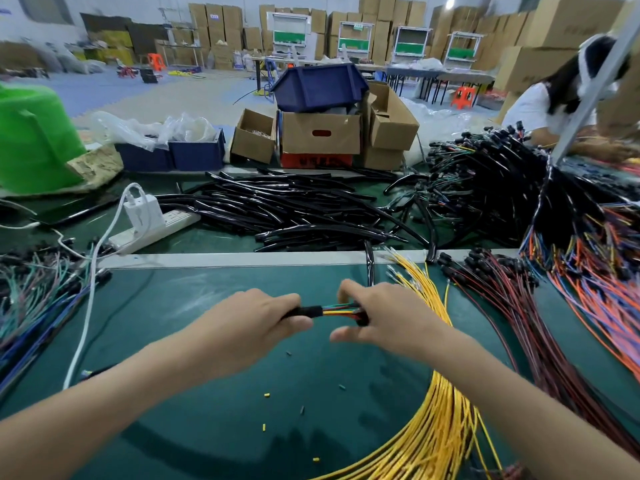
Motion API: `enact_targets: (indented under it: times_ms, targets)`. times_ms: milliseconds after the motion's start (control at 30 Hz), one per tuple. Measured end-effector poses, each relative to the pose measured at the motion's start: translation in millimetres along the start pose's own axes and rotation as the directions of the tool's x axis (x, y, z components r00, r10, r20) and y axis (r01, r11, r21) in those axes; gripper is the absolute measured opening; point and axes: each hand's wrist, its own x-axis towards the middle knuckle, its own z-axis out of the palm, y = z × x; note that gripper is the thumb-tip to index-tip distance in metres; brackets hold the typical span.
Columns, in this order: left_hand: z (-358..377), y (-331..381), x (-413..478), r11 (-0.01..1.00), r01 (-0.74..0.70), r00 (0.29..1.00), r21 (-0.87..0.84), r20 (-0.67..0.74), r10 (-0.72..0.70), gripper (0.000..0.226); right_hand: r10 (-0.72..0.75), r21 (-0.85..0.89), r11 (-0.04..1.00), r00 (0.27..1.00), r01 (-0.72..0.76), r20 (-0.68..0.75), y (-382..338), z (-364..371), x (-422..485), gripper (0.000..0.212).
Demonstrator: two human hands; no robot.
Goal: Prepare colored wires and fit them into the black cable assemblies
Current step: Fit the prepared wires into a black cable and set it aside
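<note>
Over the green mat, my left hand (258, 315) grips the end of a black cable sleeve (308, 311). A short bunch of colored wires (337, 310), yellow, red and green, sticks out of the sleeve to the right. My right hand (379, 315) pinches the far end of that bunch, with a black piece partly hidden under its fingers. A sheaf of loose yellow wires (438, 427) lies under my right forearm. Red-and-black wires (519, 317) lie further right. A heap of black sleeves (294, 206) covers the belt behind.
A white power strip (152, 228) with a charger and white cable sits at the left. Mixed wire bundles (31, 306) lie at the left edge, orange and blue ones (595, 282) at the right. Cardboard boxes (320, 133) stand behind. Another person (547, 109) works at the far right.
</note>
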Motion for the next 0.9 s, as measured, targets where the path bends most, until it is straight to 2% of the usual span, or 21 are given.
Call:
enact_targets:
  times_ms: [33, 167, 267, 400, 533, 633, 700, 800, 900]
  targets:
    - [-1.6, -2.6, -3.6, 1.0, 0.003, 1.0, -0.012, 0.01, -0.003, 0.028, 0.008, -0.02, 1.0, 1.0, -0.007, 0.021, 5.4, -1.9, -0.9, 0.045]
    - [1.2, -5.6, -10.5, 0.999, 0.033, 0.992, -0.005, 0.124, -0.032, 0.029, -0.06, -0.185, 0.981, 0.998, 0.065, 0.036, 12.6, -5.1, -6.1, 0.036]
    - [1.5, -2.1, -8.6, 1.0, -0.011, 0.993, 0.005, 0.119, 0.011, 0.028, -0.108, -0.269, 0.956, 0.992, 0.121, 0.063, 10.1, -10.0, -7.9, 0.025]
    - [1.2, 8.4, -3.4, 0.997, -0.053, 0.995, 0.049, 0.084, 0.049, 0.031, -0.173, -0.273, 0.946, 0.985, 0.174, 0.028, -5.6, -13.8, -2.0, 0.021]
    - [2.1, 13.1, -3.0, 0.996, -0.052, 0.997, 0.069, 0.062, 0.048, 0.031, -0.163, -0.249, 0.955, 0.987, 0.158, 0.002, -15.5, -17.6, 1.1, 0.015]
    - [3.9, 12.5, -5.0, 0.994, -0.023, 1.0, 0.109, 0.024, 0.021, 0.035, -0.163, -0.209, 0.964, 0.987, 0.163, 0.018, -20.6, -16.5, -1.4, 0.023]
    - [4.0, 11.6, -3.9, 0.995, -0.006, 1.0, 0.096, -0.024, 0.008, 0.038, -0.209, -0.229, 0.954, 0.977, 0.193, -0.045, -26.2, -16.3, -1.3, 0.029]
    - [8.1, 5.7, -8.4, 0.994, -0.054, 0.998, -0.092, -0.05, 0.05, 0.031, -0.327, -0.324, 0.902, 0.942, 0.286, -0.079, -40.2, -9.8, 4.7, 0.032]
    - [19.4, -29.0, -33.6, 0.924, -0.008, 1.0, -0.382, -0.03, -0.004, 0.021, -0.292, -0.39, 0.881, 0.956, 0.267, -0.007, -36.2, -9.6, 6.3, 0.035]
